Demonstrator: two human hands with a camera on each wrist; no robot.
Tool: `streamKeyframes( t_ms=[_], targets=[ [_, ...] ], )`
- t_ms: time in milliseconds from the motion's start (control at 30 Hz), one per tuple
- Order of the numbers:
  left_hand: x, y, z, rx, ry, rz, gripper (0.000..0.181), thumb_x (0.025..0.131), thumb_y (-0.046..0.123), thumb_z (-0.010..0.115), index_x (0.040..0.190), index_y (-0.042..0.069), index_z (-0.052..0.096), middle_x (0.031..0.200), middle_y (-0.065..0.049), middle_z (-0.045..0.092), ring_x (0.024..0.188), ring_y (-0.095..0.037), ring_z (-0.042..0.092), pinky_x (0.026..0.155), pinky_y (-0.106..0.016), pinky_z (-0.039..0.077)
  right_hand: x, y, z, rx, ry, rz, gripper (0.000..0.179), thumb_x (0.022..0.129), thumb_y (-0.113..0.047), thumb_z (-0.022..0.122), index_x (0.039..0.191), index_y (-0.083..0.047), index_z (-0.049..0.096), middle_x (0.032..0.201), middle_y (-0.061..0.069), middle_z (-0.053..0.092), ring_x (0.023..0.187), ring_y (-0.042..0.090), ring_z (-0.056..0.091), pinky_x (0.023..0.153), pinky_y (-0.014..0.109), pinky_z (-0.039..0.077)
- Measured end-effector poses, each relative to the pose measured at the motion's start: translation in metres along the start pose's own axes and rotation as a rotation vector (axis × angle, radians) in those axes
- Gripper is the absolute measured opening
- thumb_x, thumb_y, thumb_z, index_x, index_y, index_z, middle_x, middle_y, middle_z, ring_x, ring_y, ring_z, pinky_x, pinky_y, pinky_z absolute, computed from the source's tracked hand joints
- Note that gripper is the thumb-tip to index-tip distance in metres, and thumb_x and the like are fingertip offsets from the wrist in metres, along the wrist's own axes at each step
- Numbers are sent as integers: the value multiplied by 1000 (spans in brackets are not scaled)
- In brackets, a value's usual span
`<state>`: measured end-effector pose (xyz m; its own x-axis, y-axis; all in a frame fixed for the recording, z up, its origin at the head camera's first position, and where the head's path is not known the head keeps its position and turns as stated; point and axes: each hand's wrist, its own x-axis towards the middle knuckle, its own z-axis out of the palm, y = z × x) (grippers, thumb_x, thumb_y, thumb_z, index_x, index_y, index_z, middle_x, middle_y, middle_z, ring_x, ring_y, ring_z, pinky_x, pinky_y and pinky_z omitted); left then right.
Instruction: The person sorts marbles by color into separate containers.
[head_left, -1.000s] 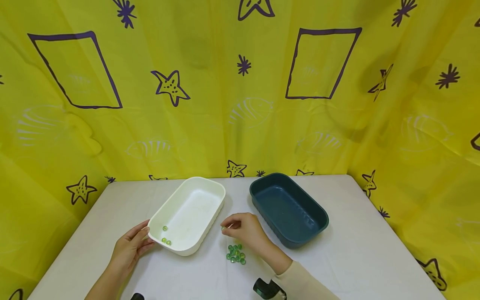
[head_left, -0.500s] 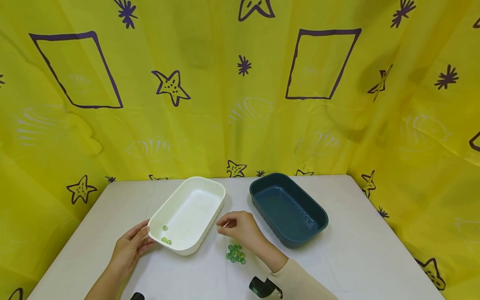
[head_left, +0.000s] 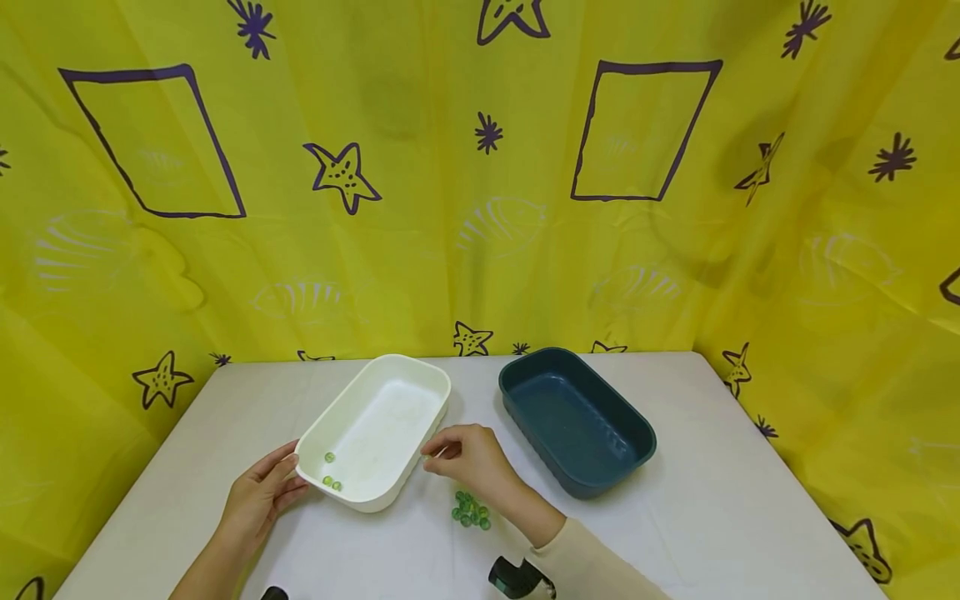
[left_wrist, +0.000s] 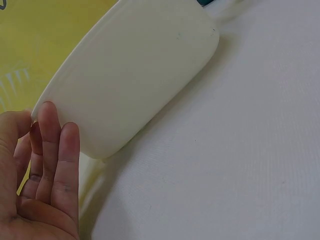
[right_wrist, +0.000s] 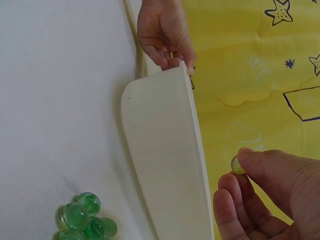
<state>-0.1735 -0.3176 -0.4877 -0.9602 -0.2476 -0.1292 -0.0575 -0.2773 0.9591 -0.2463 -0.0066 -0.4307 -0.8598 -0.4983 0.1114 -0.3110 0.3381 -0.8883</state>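
A white tub [head_left: 382,425] stands on the table with several yellow-green marbles [head_left: 329,457] at its near left end. My left hand [head_left: 258,493] pinches the tub's near left rim, thumb on the edge and fingers along the outer wall [left_wrist: 135,75]. Beside the tub's right side, my right hand [head_left: 472,458] holds a yellow-green marble [right_wrist: 237,165] between thumb and fingertips. A cluster of green marbles [head_left: 470,511] lies on the cloth below that hand; in the right wrist view several green marbles [right_wrist: 76,215] show large at the lower left.
A dark teal tub [head_left: 577,421] stands to the right, with no marbles visible inside. White cloth covers the table [head_left: 720,500]. A yellow printed curtain [head_left: 420,250] closes off the back and sides. A black device [head_left: 517,575] sits at the right wrist.
My right hand has moved left with its marble, toward the white tub's right side. The left hand and both tubs have stayed in place.
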Motion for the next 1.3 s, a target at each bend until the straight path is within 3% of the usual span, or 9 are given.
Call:
streamKeyframes(
  t_ms=[600, 1100, 1300],
  targets=[
    [-1, 3, -1, 34, 23, -40, 27, 99, 15, 61, 94, 38, 74, 91, 8, 70, 73, -7, 69, 73, -21, 61, 5, -12, 22, 61, -20, -61, 10, 80, -5, 80, 89, -5, 77, 87, 3, 74, 70, 5, 63, 63, 15, 53],
    [-1, 14, -1, 91, 46, -161, 24, 98, 21, 63, 89, 41, 72, 89, 7, 68, 74, -5, 68, 76, -21, 60, 13, -14, 38, 71, -26, -51, 10, 78, -5, 81, 87, -7, 77, 84, 3, 74, 69, 7, 63, 60, 14, 51],
    [-1, 14, -1, 79, 49, -167, 25, 99, 20, 62, 89, 40, 72, 89, 6, 68, 74, -6, 69, 76, -21, 60, 15, -13, 44, 81, -33, -46, 11, 78, -4, 81, 87, -6, 77, 85, 4, 74, 68, 5, 61, 60, 14, 50]
  ],
)
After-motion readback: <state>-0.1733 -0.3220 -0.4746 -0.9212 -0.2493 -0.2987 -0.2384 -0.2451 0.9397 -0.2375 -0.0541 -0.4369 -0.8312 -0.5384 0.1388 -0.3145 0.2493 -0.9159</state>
